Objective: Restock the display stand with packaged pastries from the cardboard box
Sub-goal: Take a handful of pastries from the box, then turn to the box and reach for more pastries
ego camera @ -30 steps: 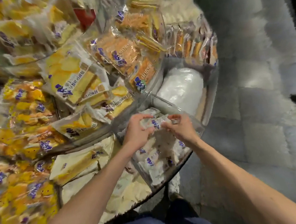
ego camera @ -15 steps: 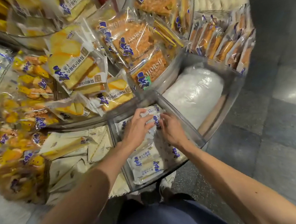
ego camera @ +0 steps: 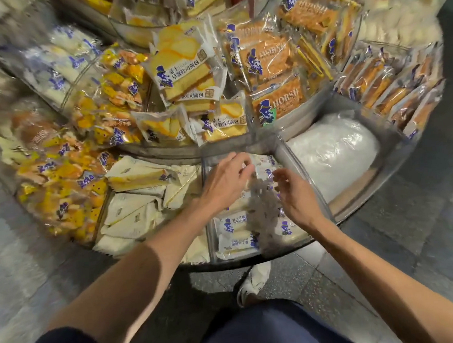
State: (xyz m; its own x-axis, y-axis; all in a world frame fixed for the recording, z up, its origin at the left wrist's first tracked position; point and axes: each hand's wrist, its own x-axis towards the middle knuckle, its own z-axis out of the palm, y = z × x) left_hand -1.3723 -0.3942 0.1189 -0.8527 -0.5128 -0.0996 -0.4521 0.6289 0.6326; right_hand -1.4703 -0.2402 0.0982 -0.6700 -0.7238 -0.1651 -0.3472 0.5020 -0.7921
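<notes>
Left hand (ego camera: 225, 183) and right hand (ego camera: 295, 197): both over the same clear-walled compartment, fingers loosely bent; a grey smear lies between them, so I cannot tell whether either has hold of a packet. White packaged pastries (ego camera: 232, 232) with blue logos: lying in that compartment, under and just in front of the hands. Display stand (ego camera: 382, 187): round and tiered. Cream triangular packets (ego camera: 142, 204) fill the section to the left, a white plastic bundle (ego camera: 331, 150) the section to the right, toast packets (ego camera: 183, 75) and orange HORSH packets (ego camera: 268, 61) the tier above. Floor (ego camera: 426, 251): grey stone tiles; a white shoe (ego camera: 254, 279) shows below the rim. Half a second ago both hands lay close together on the packets; now they have parted.
</notes>
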